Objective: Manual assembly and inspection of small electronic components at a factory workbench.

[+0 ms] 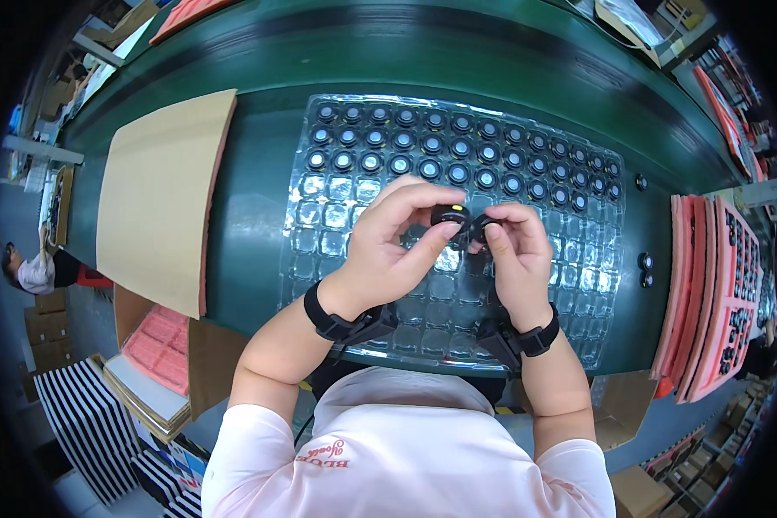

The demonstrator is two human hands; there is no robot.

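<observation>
My left hand point(401, 233) pinches a black round part with a yellow mark point(448, 213) between thumb and fingers. Close beside it, my right hand point(520, 255) grips another small black round piece point(483, 226), partly hidden by the fingertips. Whether the two pieces touch, I cannot tell. Both hands are over a clear plastic tray point(306, 266) of square pockets. Rows of black round parts with pale centres point(400, 165) fill its far side, while the pockets nearer me hold none.
Several loose black parts point(646, 261) lie right of the tray on the green table point(255, 173). A cardboard sheet point(164, 198) lies at the left. Pink foam trays point(686, 293) stand stacked at the right edge. An open box with pink foam point(160, 341) sits lower left.
</observation>
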